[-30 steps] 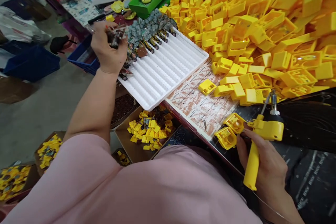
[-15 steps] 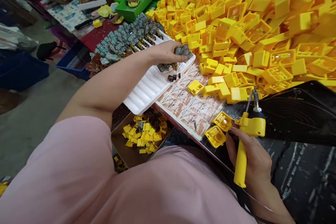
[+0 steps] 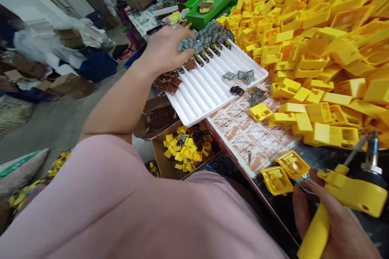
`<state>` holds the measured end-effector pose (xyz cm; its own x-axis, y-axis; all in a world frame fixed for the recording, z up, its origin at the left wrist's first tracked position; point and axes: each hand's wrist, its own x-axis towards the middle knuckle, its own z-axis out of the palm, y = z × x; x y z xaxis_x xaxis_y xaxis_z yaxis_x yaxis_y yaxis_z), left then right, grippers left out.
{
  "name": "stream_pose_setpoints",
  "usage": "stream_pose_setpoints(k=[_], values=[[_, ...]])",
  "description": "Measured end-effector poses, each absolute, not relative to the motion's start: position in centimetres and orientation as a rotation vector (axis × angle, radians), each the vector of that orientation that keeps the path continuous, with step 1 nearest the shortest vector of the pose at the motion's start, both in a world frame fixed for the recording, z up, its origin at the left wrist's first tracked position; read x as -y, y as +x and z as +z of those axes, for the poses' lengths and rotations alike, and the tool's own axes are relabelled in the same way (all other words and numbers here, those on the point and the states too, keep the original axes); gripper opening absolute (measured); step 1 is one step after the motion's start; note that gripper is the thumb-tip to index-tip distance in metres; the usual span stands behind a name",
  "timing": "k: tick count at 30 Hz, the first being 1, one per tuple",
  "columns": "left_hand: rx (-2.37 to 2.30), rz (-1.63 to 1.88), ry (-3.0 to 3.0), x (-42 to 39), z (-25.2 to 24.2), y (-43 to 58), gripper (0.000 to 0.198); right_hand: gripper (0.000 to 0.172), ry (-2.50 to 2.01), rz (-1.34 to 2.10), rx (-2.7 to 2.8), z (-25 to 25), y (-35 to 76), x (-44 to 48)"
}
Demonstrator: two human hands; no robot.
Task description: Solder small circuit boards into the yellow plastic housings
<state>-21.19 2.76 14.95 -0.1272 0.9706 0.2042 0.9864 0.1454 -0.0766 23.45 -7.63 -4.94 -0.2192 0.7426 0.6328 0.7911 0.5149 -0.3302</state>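
Left hand [image 3: 164, 50] on the board pile, right hand [image 3: 331, 226] gripping the yellow soldering gun [image 3: 352, 194]

At the far end of the white ribbed tray [image 3: 209, 93], the left hand lies spread over a pile of grey circuit boards [image 3: 209, 36], heaped there within easy reach. Blur hides whether its fingers pinch one. A few loose boards [image 3: 241, 75] lie by the tray's right edge, apart from the pile, probably set out singly. Right of the tray and nearer the person, two open yellow housings [image 3: 285, 172] sit cavity-up on the desk [image 3: 282, 210], ready to hand. Just beside them the right hand's fingers clench the gun's handle, tip raised clear of the plastic.
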Motion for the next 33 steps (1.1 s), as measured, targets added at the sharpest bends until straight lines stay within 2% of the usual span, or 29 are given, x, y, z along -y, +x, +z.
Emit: stream_pose_setpoints(k=[2,5,6,11,13,18,23,25,29,33], values=[[2.272,-0.141,-1.838,0.7,14.1,-23.9,0.073,0.069,-1.202,-0.139,2.015,-5.1,23.5,7.5],[2.329,-0.158,-1.845,4.8,10.8,-26.2,0.116,0.071,-1.108,-0.235,2.045,-4.8,23.3,7.2],[2.346,-0.184,-1.816,5.7,9.4,-26.7,0.122,0.071,-1.096,-0.251,2.043,-4.7,23.2,7.2],[2.37,-0.19,-1.858,5.6,5.2,-28.7,0.12,0.072,-1.104,-0.222,2.037,-4.4,23.0,7.2],[2.34,-0.174,-1.892,4.3,5.4,-29.7,0.116,0.071,-1.125,-0.194,2.032,-4.2,23.0,7.4],[2.264,-0.081,-1.85,1.7,7.9,-29.3,0.081,0.071,-1.146,-0.232,2.042,-3.9,22.7,7.5],[2.32,0.195,-1.701,0.6,8.9,-25.5,0.071,0.067,-1.17,-0.237,2.079,-3.6,22.5,7.9],[2.337,0.265,-1.709,0.3,9.1,-24.9,0.072,0.065,-1.193,-0.18,2.1,-3.6,22.6,8.2],[2.36,0.332,-1.837,-0.7,9.7,-26.4,0.09,0.062,-1.165,-0.128,2.118,-3.4,22.7,8.5],[2.429,0.363,-1.823,-2.0,10.4,-27.1,0.092,0.061,-1.124,-0.139,2.128,-3.2,22.6,8.0]])
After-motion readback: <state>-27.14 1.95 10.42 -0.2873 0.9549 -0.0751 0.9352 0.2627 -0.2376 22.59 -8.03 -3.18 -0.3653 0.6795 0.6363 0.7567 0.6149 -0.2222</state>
